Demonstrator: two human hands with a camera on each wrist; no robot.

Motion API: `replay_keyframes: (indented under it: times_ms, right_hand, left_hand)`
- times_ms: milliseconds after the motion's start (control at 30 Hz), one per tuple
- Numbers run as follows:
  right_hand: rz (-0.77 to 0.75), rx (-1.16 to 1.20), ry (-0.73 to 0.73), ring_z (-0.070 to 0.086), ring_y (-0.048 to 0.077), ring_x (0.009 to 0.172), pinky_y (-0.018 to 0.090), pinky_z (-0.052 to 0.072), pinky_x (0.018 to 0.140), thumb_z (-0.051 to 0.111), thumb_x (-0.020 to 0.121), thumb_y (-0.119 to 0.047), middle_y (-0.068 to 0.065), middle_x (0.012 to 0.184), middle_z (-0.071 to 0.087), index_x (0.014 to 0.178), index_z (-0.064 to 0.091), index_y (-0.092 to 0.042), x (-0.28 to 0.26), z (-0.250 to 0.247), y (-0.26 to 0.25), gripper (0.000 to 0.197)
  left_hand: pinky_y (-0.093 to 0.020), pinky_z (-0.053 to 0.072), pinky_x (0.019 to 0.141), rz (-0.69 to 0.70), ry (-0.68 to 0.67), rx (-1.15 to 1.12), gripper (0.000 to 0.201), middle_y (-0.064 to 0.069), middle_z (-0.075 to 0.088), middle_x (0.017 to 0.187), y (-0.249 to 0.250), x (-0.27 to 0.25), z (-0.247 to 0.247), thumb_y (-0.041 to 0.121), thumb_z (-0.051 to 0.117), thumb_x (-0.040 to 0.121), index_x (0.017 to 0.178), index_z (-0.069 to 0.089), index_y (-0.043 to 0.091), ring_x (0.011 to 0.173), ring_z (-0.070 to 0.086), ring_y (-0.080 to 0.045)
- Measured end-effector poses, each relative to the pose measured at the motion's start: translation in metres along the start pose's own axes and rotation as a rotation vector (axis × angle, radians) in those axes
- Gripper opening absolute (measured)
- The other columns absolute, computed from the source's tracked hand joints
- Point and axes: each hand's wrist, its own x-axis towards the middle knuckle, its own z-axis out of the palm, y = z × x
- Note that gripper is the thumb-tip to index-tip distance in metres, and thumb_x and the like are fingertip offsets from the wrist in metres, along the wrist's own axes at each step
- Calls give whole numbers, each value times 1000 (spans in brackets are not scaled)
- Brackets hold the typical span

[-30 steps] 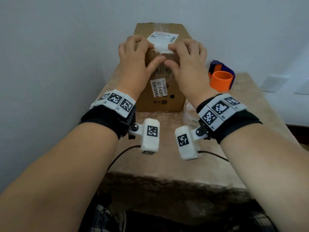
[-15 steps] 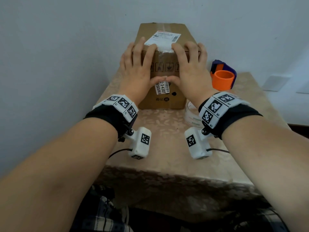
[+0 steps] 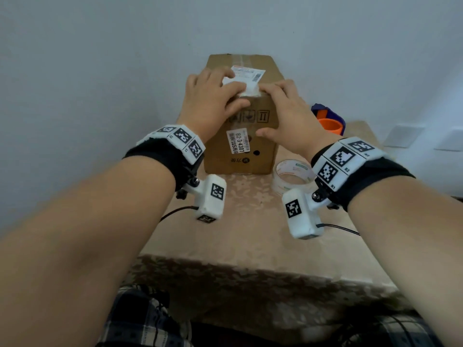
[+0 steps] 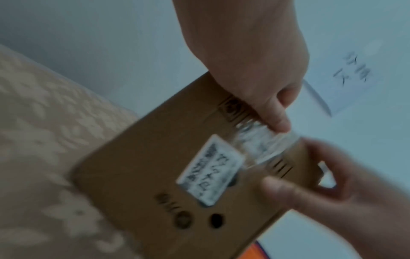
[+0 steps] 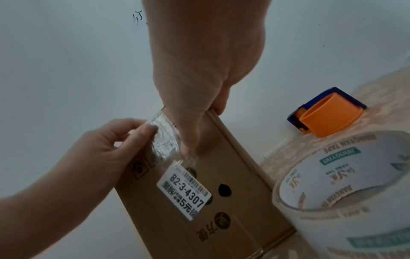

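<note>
A brown cardboard box (image 3: 260,156) stands on the table against the wall, with a white shipping label (image 3: 250,72) on top and a barcode sticker (image 3: 239,145) on its front. A strip of clear tape (image 5: 164,140) runs down the front from the top edge. My left hand (image 3: 213,96) curls over that edge, fingers on the label and thumb pinching the tape strip (image 4: 255,145) against the front. My right hand (image 3: 288,113) lies beside it with fingers on top. Its thumb rests on the front next to the tape.
A roll of clear tape (image 3: 293,176) lies on the table (image 3: 250,234) just right of the box. An orange and blue tape dispenser (image 3: 329,121) sits behind it by the wall. Wall sockets (image 3: 403,135) are at the right. The table's front edge is near my forearms.
Both hands slid down the box front with fingers spread flat, then came back up to the top edge. The thumbs, touching before, are now apart.
</note>
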Motion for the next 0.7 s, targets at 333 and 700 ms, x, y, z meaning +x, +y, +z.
replay_keyframes:
  times_ms: [333, 700]
  right_hand:
    - [-16, 20, -45, 49, 33, 116, 45, 44, 102, 76, 74, -26, 8, 138, 33, 139, 33, -19, 1, -8, 0, 79]
    - [-39, 3, -50, 52, 30, 113, 44, 47, 99, 73, 78, -25, 8, 136, 35, 137, 37, -18, 10, -12, 4, 69]
  left_hand:
    - [-45, 23, 110, -7, -118, 194, 85, -10, 39, 146, 3, -4, -2, 62, 63, 71, 133, 42, 9, 135, 33, -30]
    - [-36, 48, 63, 174, -226, -37, 44, -3, 65, 89, -11, 26, -8, 55, 32, 92, 96, 55, 18, 75, 58, -23]
